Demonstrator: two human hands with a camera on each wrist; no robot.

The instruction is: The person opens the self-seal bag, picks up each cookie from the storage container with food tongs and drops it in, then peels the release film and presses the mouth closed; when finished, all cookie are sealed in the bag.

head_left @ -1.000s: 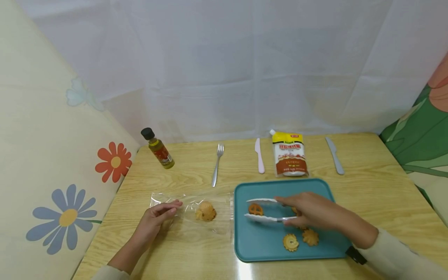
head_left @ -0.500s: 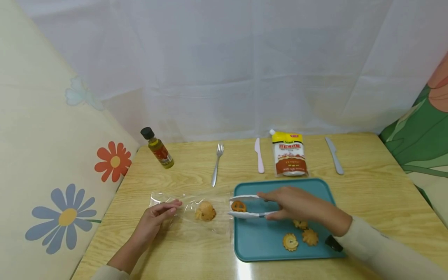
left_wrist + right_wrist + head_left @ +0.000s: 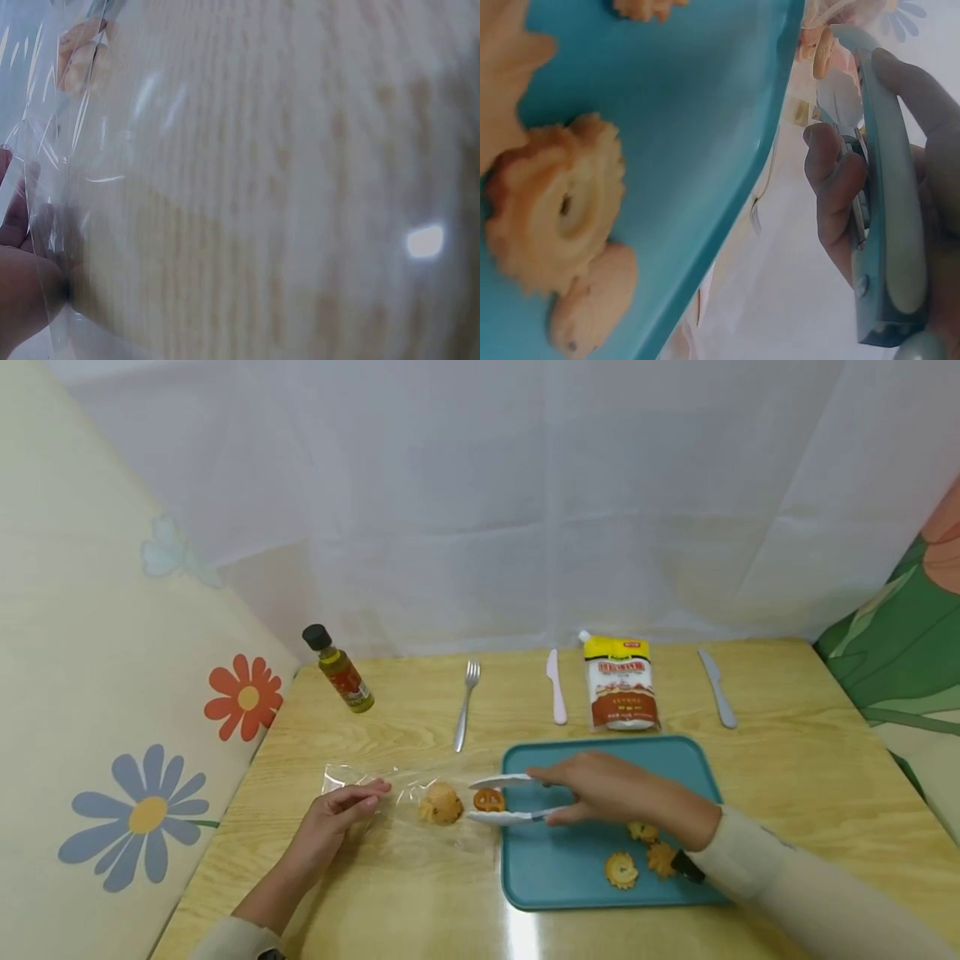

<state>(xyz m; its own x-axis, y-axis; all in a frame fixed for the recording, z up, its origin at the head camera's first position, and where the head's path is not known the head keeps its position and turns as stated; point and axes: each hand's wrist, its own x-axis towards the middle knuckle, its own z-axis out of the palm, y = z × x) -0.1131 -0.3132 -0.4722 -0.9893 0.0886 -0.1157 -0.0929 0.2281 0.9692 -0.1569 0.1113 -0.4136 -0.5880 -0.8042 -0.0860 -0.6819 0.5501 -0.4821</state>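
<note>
Pretzel (image 3: 489, 800), between tongs (image 3: 504, 817) the right hand (image 3: 600, 789) grips, has shifted from tray (image 3: 555, 872) to bag (image 3: 405, 802); whether left hand (image 3: 335, 816) pinches, I can't tell. Pastry (image 3: 442, 803) looks bagged; cookies (image 3: 622, 870) remain.

I see right hand (image 3: 611, 789) and tongs (image 3: 501, 817) shifted left; pretzel (image 3: 489, 800) between the tips left the tray (image 3: 551, 883) for the bag's (image 3: 461, 843) edge, nearer the left fingertips (image 3: 381, 786).

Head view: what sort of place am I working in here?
Probably a tabletop staged for handling food: a creased white backdrop hangs behind the wood-grain table, and a teal tray on it bears cookies.
</note>
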